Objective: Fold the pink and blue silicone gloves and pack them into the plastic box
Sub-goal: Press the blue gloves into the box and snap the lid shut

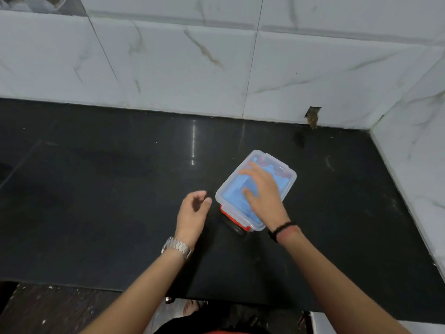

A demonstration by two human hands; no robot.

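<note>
My fingers [250, 196] lay flat, pressing the box lid [240, 189]; my left hand [192, 208] hung loose. Uneven pushing might pop a corner up.

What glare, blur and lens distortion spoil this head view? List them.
Head view: a thin vertical streak of glare lies on the black countertop left of the plastic box; wide-angle bending curves the tiled wall and the counter's edge; the whole frame is soft, the left hand and right hand slightly blurred; the box's contents show only as hazy blue and red through its lid.
</note>
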